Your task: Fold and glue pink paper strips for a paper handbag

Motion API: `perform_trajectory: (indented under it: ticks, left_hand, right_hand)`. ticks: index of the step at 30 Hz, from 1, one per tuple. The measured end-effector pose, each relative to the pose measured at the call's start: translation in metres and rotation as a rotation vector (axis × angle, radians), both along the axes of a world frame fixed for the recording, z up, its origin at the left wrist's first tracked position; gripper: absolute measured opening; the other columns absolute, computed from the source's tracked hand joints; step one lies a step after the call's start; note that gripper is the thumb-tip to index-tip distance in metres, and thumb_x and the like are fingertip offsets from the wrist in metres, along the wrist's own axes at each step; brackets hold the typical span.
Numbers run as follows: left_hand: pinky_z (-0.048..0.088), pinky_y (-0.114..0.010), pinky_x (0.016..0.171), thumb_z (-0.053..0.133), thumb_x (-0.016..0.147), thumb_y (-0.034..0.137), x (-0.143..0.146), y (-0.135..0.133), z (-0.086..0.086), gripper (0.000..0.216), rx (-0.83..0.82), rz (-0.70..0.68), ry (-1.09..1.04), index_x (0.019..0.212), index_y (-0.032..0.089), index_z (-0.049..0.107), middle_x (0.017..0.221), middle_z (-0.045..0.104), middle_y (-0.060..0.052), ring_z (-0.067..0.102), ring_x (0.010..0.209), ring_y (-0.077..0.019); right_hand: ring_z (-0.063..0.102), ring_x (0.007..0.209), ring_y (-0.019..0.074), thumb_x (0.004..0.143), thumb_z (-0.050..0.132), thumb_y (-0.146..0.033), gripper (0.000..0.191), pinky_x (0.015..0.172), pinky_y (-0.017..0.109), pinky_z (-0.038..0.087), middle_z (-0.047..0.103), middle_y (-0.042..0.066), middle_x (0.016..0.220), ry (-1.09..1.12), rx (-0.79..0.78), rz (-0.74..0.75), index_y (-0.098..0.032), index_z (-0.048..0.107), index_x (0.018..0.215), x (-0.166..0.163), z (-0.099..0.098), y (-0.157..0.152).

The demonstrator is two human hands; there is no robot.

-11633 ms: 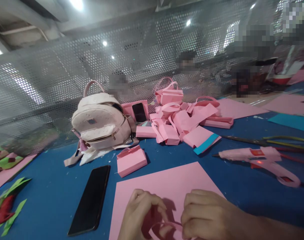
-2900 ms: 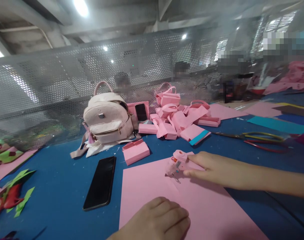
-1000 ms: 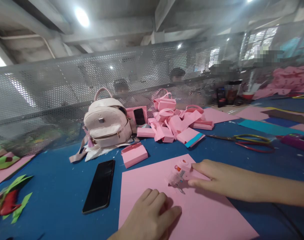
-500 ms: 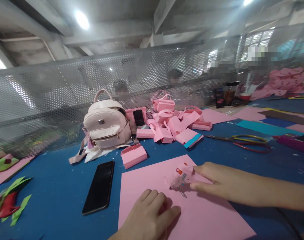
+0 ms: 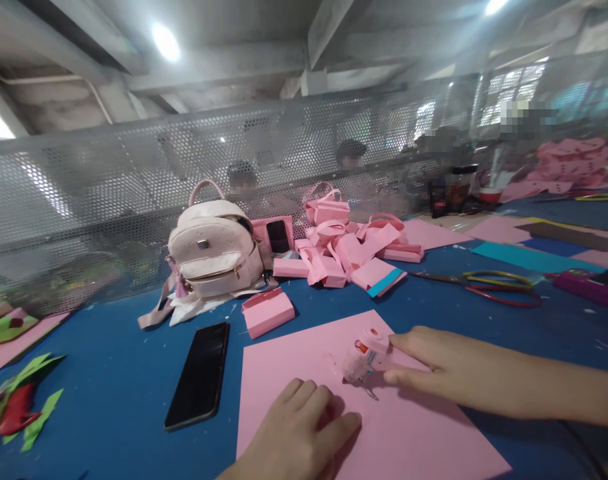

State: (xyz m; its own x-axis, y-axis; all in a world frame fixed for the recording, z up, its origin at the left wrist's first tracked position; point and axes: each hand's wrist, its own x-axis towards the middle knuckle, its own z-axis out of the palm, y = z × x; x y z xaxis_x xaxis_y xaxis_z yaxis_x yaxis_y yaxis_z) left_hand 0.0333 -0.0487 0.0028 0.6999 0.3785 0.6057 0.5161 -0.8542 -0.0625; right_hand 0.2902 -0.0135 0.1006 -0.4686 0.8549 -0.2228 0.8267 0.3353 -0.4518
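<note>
A large pink sheet (image 5: 399, 427) lies flat on the blue table in front of me. On it rests my left hand (image 5: 299, 427), fingers curled under and thumb pointing right; no object shows in it, though the palm is hidden. My right hand (image 5: 429, 367) reaches in from the right and grips the handle of a small pink glue gun (image 5: 368, 355). The gun's tip points left and down over the sheet, with a thin wire stand below it. Beyond the sheet sits a folded pink box (image 5: 268, 312).
A black phone (image 5: 198, 377) lies to the left, a pale backpack (image 5: 214, 247) behind it. Pink paper pieces (image 5: 351, 243) are heaped at the back. Scissors (image 5: 499, 280) and a purple glue gun (image 5: 589, 287) are on the right; green scraps (image 5: 41, 420) lie far left.
My right hand and the pink glue gun have shifted slightly to the right and toward me. The left hand has stayed where it was.
</note>
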Motion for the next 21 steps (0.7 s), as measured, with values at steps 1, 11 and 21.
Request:
perform_trajectory:
  ticks: [1,11,21]
  left_hand:
    - [0.033,-0.031,0.057,0.051,0.095,0.018,0.0001,0.0000,0.0002,0.023,0.002,0.000,-0.003,0.112,0.019,0.066,0.078,0.059,-0.004,0.046,0.064,-0.0189]
    - [0.033,-0.031,0.056,0.049,0.097,0.021,0.0007,0.0017,0.0017,0.022,0.015,-0.004,-0.020,0.110,0.019,0.067,0.077,0.059,-0.004,0.047,0.062,-0.0187]
    - [0.035,-0.031,0.058,0.053,0.094,0.019,-0.0018,0.0002,-0.0022,0.024,-0.021,-0.005,0.010,0.115,0.019,0.065,0.080,0.060,-0.005,0.048,0.066,-0.0193]
  right_hand:
    - [0.065,0.087,0.0336,0.087,0.046,-0.062,0.049,0.076,0.040,0.047,0.070,0.011,0.093,-0.008,-0.004,0.001,-0.020,0.070,0.095,0.0000,0.0003,-0.0004]
    - [0.065,0.089,0.0346,0.090,0.041,-0.061,0.051,0.077,0.043,0.046,0.069,0.013,0.095,-0.049,-0.009,0.012,-0.019,0.069,0.095,-0.0018,0.0048,-0.0028]
    - [0.065,0.089,0.0348,0.089,0.040,-0.064,0.054,0.077,0.044,0.046,0.069,0.013,0.095,-0.071,-0.014,-0.004,-0.018,0.069,0.097,0.0004,0.0041,-0.0065]
